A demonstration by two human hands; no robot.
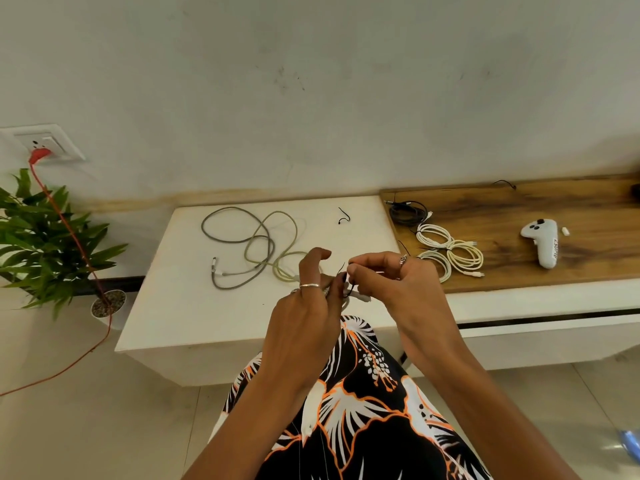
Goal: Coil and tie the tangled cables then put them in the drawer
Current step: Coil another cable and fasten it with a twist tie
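My left hand (308,299) grips a small light-coloured coiled cable (360,296), mostly hidden between my hands. My right hand (391,282) pinches a thin black tie (350,289) that wraps around that coil. On the white table (194,306) lie a loose grey cable (235,237) and a pale green cable (284,251), tangled together. A spare black tie (343,216) rests further back. On the wooden top (554,216) sit a coiled black cable (408,211) and three coiled white cables (450,252).
A white controller (543,242) and a small white piece (565,231) lie on the wooden top. A potted plant (52,237) stands at left, with a red cord (69,230) running from a wall socket (45,143). A drawer front (554,337) sits below the wooden top.
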